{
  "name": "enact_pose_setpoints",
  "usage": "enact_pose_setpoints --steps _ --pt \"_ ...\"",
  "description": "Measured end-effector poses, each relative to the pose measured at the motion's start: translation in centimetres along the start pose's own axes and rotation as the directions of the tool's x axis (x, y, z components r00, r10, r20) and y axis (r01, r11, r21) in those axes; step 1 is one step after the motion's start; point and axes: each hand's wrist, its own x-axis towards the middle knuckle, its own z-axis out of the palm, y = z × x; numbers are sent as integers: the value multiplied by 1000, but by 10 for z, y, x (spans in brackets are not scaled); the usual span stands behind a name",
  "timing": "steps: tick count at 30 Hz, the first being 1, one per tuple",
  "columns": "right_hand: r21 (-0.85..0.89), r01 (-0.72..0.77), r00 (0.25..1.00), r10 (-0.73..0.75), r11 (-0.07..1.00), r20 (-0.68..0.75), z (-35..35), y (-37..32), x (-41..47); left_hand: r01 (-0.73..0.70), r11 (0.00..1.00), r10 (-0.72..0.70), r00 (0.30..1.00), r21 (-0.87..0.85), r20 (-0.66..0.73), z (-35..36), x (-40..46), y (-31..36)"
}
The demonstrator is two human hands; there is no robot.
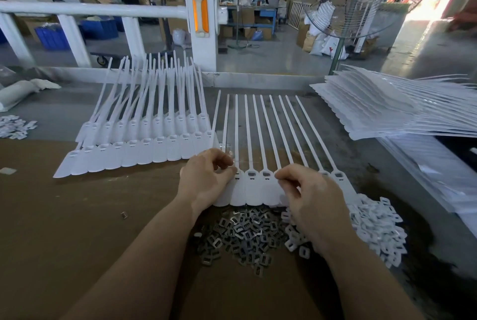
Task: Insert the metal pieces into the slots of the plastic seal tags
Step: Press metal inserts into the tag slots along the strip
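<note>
Head view looks down on a brown bench (pixel 64 216) that fills the lower frame. At right of the frame, a large stack of white tag sheets (pixel 382 110) fans over the bench edge. Left of centre lie overlapped rows of plastic seal tags (pixel 144 149), their straps pointing to the top of the frame. At centre, one strip of joined tags (pixel 254 188) lies flat, with slots near the strap bases. Below it sits a pile of metal pieces (pixel 245 232); just right of that, a heap of white plastic clips (pixel 374 224). The left hand (pixel 206 177) curls its fingers at the strip's left end, pinching there. The right hand (pixel 309 190) curls over the strip's right part; whether it grips anything, I cannot tell.
</note>
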Motion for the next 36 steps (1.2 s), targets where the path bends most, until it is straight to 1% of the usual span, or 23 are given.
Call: enact_pose_setpoints --steps 3,9,11,13,15,18,20,23,27,31,36 --pt "-14 18 999 -18 1000 -32 -6 0 -2 -26 1000 26 1000 -9 -5 0 -1 -2" --pt "-75 9 999 -6 997 38 -12 -3 -3 -30 999 30 1000 -11 -5 -2 -3 0" --pt "-68 -17 1000 18 998 17 -11 -2 -3 -39 999 39 999 -3 -7 -2 -5 3" --pt "-62 -53 998 52 997 -20 -9 -2 -3 -96 995 96 995 21 -13 -3 -9 7" --pt "-57 -79 995 75 995 -66 -9 -2 -2 -197 979 195 980 54 40 -5 -13 16" --pt "-49 -103 986 96 994 -133 -9 -3 -1 -348 936 324 914 58 245 -4 -19 28" --pt "-48 -105 984 96 993 -150 -9 -3 0 -424 902 374 860 79 347 2 -23 34" --pt "-38 -100 984 93 994 -150 -10 -4 0 -505 846 395 809 171 435 13 -28 37" --pt "-15 -84 989 81 996 -128 -12 -5 1 -553 796 391 780 246 490 19 -30 40" --pt "-14 -45 993 43 999 -112 -16 -8 5 -540 808 380 783 235 493 21 -29 39" --pt "-66 -26 1000 26 997 4 -15 -8 13 -548 797 395 791 255 467 25 -30 36"
